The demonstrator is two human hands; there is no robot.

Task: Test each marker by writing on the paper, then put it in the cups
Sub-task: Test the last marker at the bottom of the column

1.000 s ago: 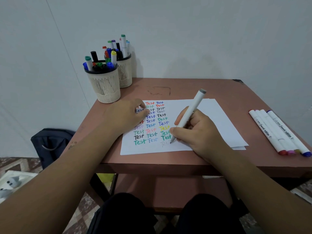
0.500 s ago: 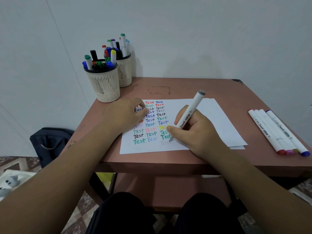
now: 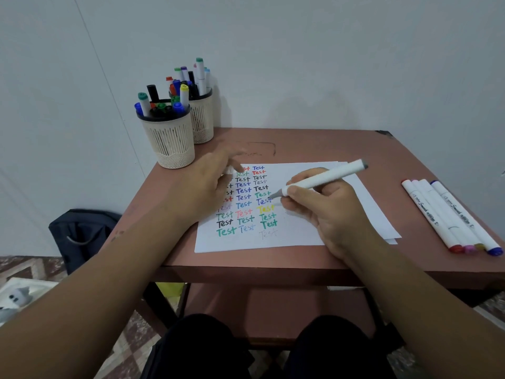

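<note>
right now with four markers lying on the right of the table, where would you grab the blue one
Take the blue marker by the middle of its barrel, from above and from its right. It lies flat at the outer edge of the row, touching the next marker on its left, so only the top and right side are free. The right hand holds the grey marker.

The right hand [image 3: 325, 212] has lifted the grey marker [image 3: 322, 179] off the paper [image 3: 300, 228], its tip now tilted leftward above the written rows. The left hand [image 3: 210, 181] has risen from the paper, fingers blurred, beside the nearer cup [image 3: 170, 140].
</note>
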